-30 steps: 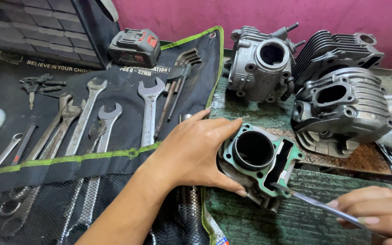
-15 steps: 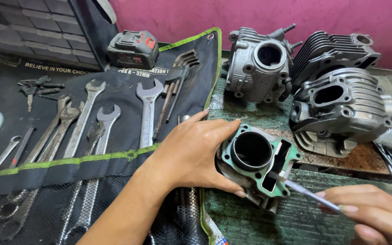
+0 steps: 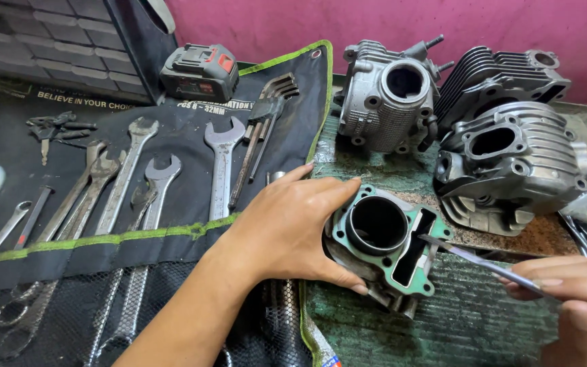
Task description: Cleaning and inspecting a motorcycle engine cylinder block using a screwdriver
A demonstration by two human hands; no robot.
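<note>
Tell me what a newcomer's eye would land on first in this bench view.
First, the engine cylinder with a green gasket at centre, steadied by the left hand while the right hand brings a thin metal blade to its gasket face. Behind it, three finned engine castings stand against the pink wall. To the left, open-end wrenches lie spread on a black tool roll.

Light was soft and even, coming from above and slightly left, moderately bright. Shadows were short and diffuse; the left hand dropped a faint one on the black tool roll. Mild glare sat on the chrome wrenches and the grey cylinder heads. Centre focus was sharp. Right hand at the frame edge was slightly soft. Wide-angle stretch showed at the corners; mesh pockets stayed dim.
</note>
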